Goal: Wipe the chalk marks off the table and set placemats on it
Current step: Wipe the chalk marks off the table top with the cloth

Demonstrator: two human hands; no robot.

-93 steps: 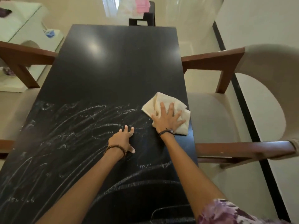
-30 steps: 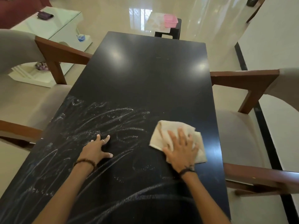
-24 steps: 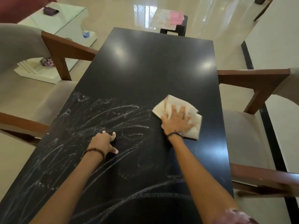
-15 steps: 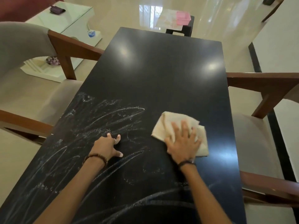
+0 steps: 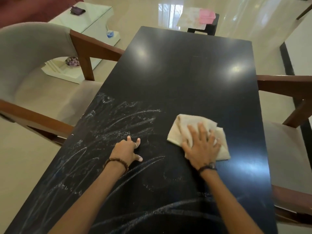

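Note:
A long black table (image 5: 185, 73) runs away from me. White chalk marks (image 5: 118, 122) cover its near left half. A beige cloth (image 5: 185, 125) lies right of the marks, near the right edge. My right hand (image 5: 200, 147) presses flat on the cloth with fingers spread. My left hand (image 5: 127, 149) rests on the table among the chalk marks, fingertips down, holding nothing. The far half of the table looks free of chalk. Pale placemats (image 5: 189, 19) lie on a small black stand beyond the table's far end.
Beige chairs with brown wooden arms flank the table, one left (image 5: 33, 53) and one right (image 5: 287, 144). A pink box (image 5: 206, 16) sits on the far stand. A white low table (image 5: 87, 21) stands at the back left on the glossy floor.
My right hand has slid the cloth back and forth on the right side of the table. My left hand has stayed planted. The chalk under the cloth's path has thinned.

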